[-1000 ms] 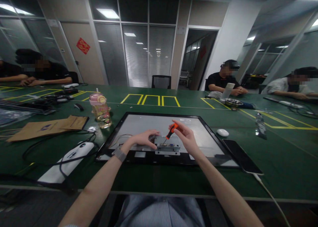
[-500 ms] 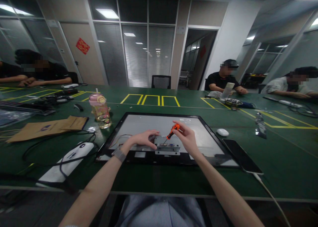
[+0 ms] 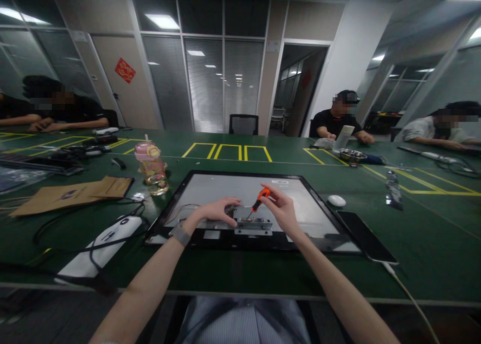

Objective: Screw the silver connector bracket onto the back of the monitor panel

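Observation:
My right hand (image 3: 282, 211) is closed on a screwdriver (image 3: 260, 200) with an orange and black handle. Its shaft slants down and left, and the tip meets a metal bracket (image 3: 254, 226) that carries small parts. At the bracket's left end, my left hand (image 3: 218, 211) curls its thumb and fingers around the edge, with something dark partly hidden between them. Both hands are over a flat display panel (image 3: 203, 183) with a black frame and pale grey back, lying on the green table. Thin wires (image 3: 176, 213) run across the panel to the left of the bracket.
Left of the panel are a pink-lidded bottle (image 3: 150, 166), a brown paper envelope (image 3: 71, 196) and a white device (image 3: 101, 246) crossed by black cables. On the right lie a white mouse (image 3: 336, 200) and a phone (image 3: 366, 236) on a cable. Other people sit across the table.
The screwdriver's handle has shifted very slightly in my right hand, its tip staying at the bracket. My left hand keeps its place.

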The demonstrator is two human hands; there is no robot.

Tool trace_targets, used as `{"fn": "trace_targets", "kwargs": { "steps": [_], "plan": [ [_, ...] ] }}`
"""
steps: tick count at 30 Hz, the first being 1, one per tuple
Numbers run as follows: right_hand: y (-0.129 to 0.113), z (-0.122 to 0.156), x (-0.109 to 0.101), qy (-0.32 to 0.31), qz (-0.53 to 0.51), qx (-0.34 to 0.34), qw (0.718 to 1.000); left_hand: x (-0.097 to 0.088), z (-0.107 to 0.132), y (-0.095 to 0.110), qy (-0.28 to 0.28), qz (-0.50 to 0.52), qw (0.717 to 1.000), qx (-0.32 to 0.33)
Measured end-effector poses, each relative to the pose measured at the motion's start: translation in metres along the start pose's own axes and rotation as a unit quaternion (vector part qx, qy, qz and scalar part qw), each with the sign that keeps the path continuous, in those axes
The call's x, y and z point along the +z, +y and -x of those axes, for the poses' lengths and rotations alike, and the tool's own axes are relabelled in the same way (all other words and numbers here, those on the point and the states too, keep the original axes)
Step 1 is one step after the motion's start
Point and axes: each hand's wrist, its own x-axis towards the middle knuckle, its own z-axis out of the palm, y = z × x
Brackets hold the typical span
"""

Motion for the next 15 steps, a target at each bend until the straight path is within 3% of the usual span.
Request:
{"fn": "trace_targets", "kwargs": {
  "steps": [6, 12, 15],
  "plan": [
    [-0.0027, 0.0011, 0.0007, -0.056, -0.053, 0.006, 0.997, 0.0007, -0.0001, 0.0004, 0.003, -0.002, 1.000, 0.007],
    [0.0044, 0.0002, 0.0004, 0.004, 0.012, -0.014, 1.000, 0.0007, -0.0006, -0.0007, 0.003, 0.008, 1.000, 0.008],
    [-0.0006, 0.0006, 0.0000, -0.014, 0.016, -0.012, 1.000, 0.0003, -0.0001, -0.0001, 0.003, 0.005, 1.000, 0.008]
  ]
}}
